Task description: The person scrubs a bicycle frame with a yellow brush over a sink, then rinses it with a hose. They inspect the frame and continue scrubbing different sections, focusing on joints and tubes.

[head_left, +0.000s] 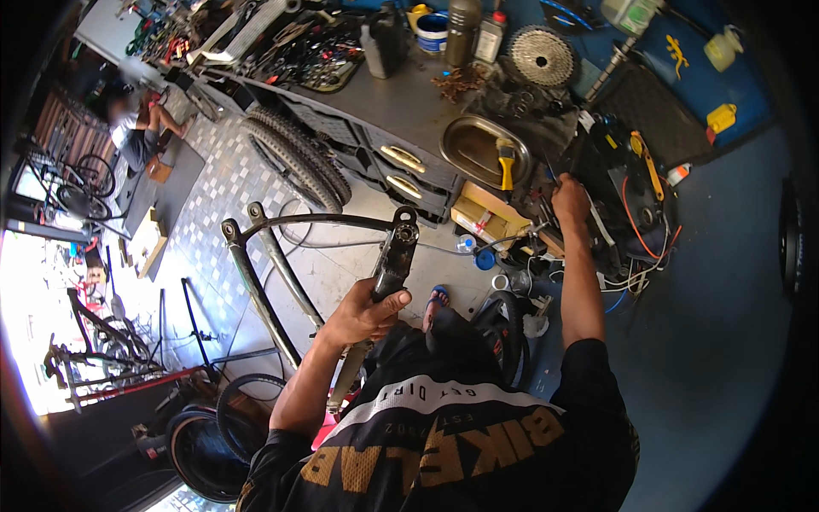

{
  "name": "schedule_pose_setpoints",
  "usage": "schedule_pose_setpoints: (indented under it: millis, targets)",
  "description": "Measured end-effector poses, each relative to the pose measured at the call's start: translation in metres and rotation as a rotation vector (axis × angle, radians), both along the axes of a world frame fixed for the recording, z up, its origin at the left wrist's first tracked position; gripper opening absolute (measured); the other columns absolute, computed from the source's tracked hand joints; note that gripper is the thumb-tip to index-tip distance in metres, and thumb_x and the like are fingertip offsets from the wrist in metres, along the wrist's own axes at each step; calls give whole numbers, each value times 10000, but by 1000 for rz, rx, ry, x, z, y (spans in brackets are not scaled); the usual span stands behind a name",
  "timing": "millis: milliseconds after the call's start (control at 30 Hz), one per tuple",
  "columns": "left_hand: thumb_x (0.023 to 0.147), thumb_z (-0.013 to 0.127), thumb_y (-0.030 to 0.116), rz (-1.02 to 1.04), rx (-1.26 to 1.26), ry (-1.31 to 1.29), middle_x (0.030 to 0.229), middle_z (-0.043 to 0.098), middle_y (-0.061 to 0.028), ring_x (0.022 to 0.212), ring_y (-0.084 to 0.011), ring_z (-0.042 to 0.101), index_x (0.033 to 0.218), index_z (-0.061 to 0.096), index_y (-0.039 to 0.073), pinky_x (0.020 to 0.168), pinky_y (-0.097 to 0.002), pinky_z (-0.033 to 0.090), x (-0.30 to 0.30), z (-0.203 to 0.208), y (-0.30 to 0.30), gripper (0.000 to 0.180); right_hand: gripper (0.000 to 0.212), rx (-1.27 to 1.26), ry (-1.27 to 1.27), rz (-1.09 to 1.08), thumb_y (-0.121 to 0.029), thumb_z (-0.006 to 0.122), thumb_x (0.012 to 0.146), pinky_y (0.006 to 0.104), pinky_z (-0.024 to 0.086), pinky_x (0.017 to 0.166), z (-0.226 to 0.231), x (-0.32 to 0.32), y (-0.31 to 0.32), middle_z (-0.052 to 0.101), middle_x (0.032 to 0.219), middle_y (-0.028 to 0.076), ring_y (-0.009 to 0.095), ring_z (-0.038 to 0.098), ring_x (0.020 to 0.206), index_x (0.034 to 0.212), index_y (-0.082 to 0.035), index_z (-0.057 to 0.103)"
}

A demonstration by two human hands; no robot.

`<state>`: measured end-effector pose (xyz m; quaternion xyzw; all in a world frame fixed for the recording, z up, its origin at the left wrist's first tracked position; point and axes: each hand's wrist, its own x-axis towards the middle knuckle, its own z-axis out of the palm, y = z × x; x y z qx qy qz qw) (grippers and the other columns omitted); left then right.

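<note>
Here the bicycle frame (395,263) is held up in front of the body, well away from the surface (375,109), its tube firmly gripped by the left hand (367,317), thumb pressed along the side. Over on the right, the right hand (570,203) is stretched out to the cluttered edge of that surface, its fingers curled; a bit of blue is glimpsed beside them, but whether anything is actually grasped cannot be told from here.

And how far along are things? The rear stays are left bare: no wheel is seen mounted between the two rear ends, and no chain is seen on the frame. So the frame is judged to be stripped at that end, with any refitting there not yet done. Whether it has been cleaned cannot be made out.

Just beside the right hand, a metal tray (444,152) is set out, with a yellow-handled brush (507,173) laid in it. Farther back, a large cassette (543,58) is laid on the surface, unattached to any wheel.
</note>
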<state>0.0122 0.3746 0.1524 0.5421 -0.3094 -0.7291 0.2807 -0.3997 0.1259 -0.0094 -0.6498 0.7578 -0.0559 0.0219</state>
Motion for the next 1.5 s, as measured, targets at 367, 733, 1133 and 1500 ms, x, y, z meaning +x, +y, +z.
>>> schedule_pose_setpoints:
  millis: [367, 733, 1133, 1500]
  targets:
    - [953, 771, 367, -11, -355, -286, 712, 672, -49, 673, -104, 589, 1002, 666, -30, 627, -311, 479, 46, 8, 42, 413, 325, -232, -875, 221, -179, 588, 1038, 306, 527, 660, 118, 86, 97, 678, 954, 76, 130, 642, 692, 1355, -108, 605]
    - [948, 779, 369, 3, -282, -111, 733, 673, -38, 692, -95, 585, 997, 684, -35, 643, -308, 494, 97, 18, 71, 418, 422, -201, -806, 625, -26, 640, 951, 337, 580, 719, 176, 288, 232, 734, 954, 112, 225, 719, 797, 1363, -112, 659]
    - [945, 786, 367, 4, -377, -79, 635, 550, 38, 538, -58, 487, 930, 602, 32, 479, -250, 366, 113, 18, 83, 383, 332, -321, -640, 618, -59, 681, 964, 339, 539, 653, 176, 333, 249, 726, 923, 106, 221, 678, 753, 1285, -127, 732]
    - [938, 791, 366, -84, -348, -236, 699, 598, -31, 660, -97, 483, 1043, 680, -40, 587, -324, 434, 117, 19, 84, 434, 439, -372, -684, 625, -47, 731, 889, 352, 539, 676, 167, 334, 250, 638, 846, 65, 233, 638, 758, 1306, -184, 728]
